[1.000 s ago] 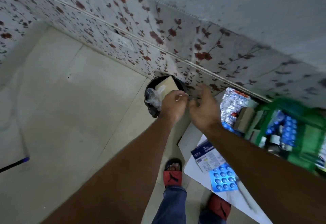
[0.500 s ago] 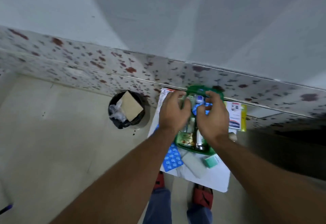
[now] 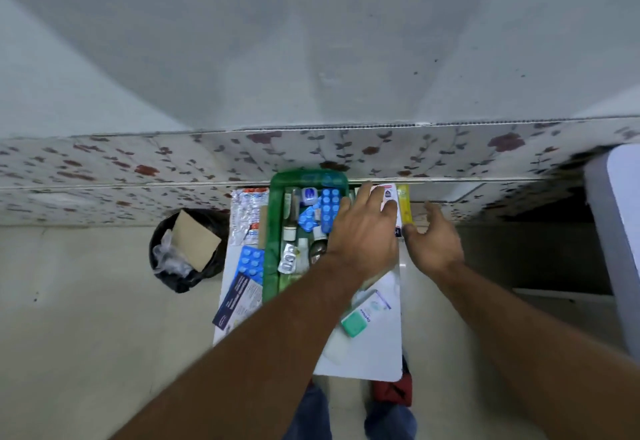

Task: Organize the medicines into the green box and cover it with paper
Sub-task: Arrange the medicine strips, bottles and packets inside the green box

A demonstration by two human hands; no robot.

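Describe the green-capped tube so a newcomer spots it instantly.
Start at the green box by the floral wall; it sits on a white sheet. Near the sheet's front right lies the tube, the only item with a mint-green square cap, unlike the blue blister packs.

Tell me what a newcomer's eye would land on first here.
The green box against the flowered wall, crammed with blue blister packs and small bottles, stands out first. Both hands reach at its right side: the left hand over its edge, the right hand open beside a yellow carton. A black waste bin stands at the left.
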